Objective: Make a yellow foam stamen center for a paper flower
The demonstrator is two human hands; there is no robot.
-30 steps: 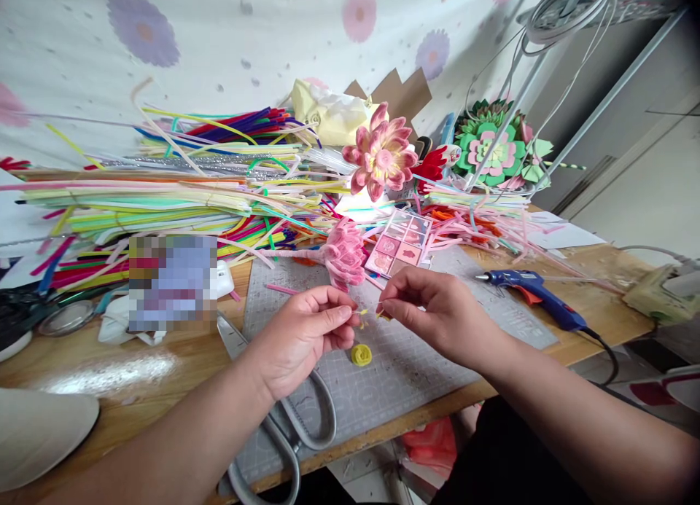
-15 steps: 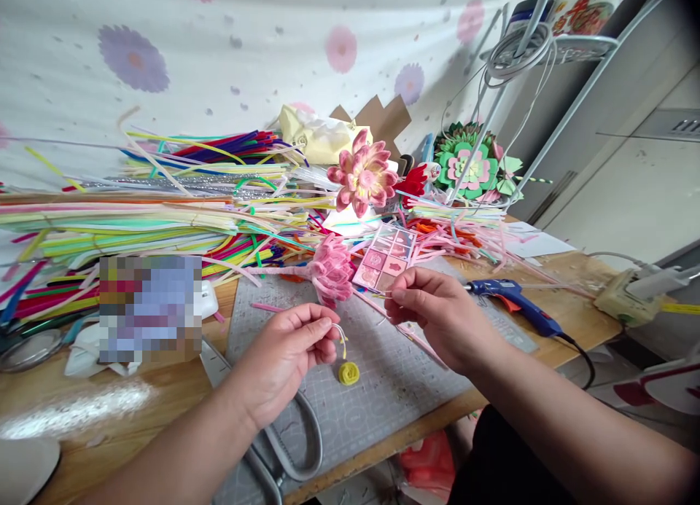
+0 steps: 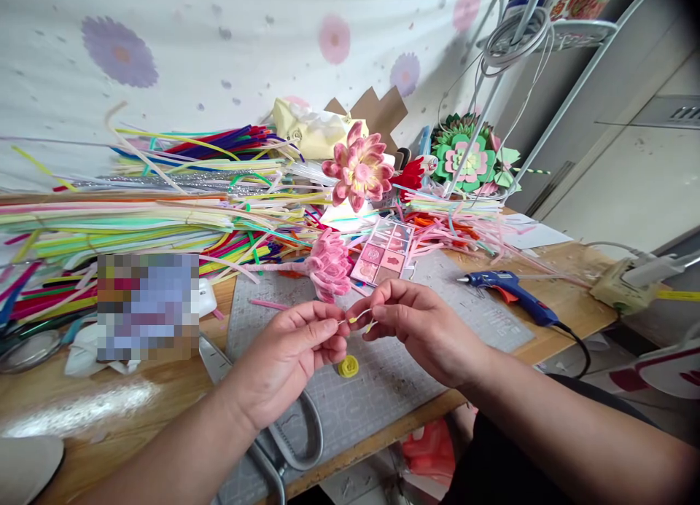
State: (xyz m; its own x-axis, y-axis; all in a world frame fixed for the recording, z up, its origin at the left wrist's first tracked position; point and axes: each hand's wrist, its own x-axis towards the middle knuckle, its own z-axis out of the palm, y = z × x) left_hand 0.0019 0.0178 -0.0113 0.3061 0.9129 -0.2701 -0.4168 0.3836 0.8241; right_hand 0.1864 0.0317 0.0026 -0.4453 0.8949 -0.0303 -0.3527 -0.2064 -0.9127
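Thin white strands with yellow tips (image 3: 359, 318) run between my two hands above the grey cutting mat (image 3: 432, 359). My left hand (image 3: 311, 337) pinches one end of them. The fingers of my right hand (image 3: 407, 319) are closed on the other side, near the yellow tips. Just below the fingertips, a small coiled yellow piece (image 3: 348, 366) lies on the mat. Behind my hands rests a pink fuzzy flower (image 3: 329, 266) with a wrapped stem, beside a palette of pink shades (image 3: 383, 251).
Large grey scissors (image 3: 295, 432) lie partly under my left forearm. A blue glue gun (image 3: 511, 294) sits at the right, its cable hanging off the edge. Bundles of colourful pipe cleaners (image 3: 136, 224) fill the back left. A pink-yellow flower (image 3: 361, 171) stands behind.
My right hand has moved left and slightly down, close to my left hand, and its fingers now meet the strands. The whole view has shifted slightly.
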